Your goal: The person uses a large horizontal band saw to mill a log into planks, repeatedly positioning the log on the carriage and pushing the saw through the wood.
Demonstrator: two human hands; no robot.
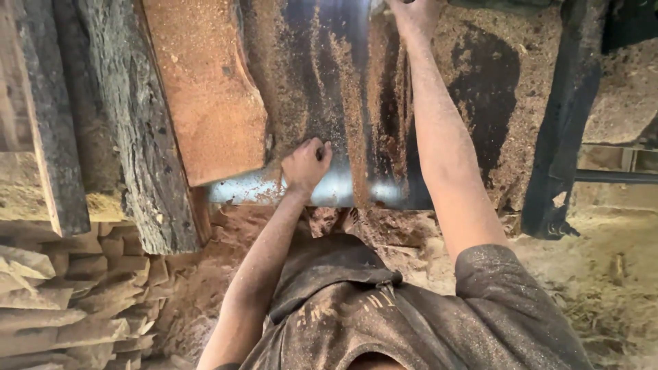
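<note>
The left hand (306,164) presses, fingers curled, on the near edge of the dark, sawdust-streaked metal saw table (322,82), just beside the reddish-brown rough-sawn wooden slab (205,89). The right hand (413,15) reaches to the table's far edge, partly out of view.

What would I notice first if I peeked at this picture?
Sawdust covers almost everything, even the person's shirt at the bottom. In the middle, the left hand rests closed on the shiny edge of a dark metal table, right beside a reddish wooden board lying on it. The right hand stretches far up to the top of the picture, and rough bark-edged planks are stacked on the left.
</note>
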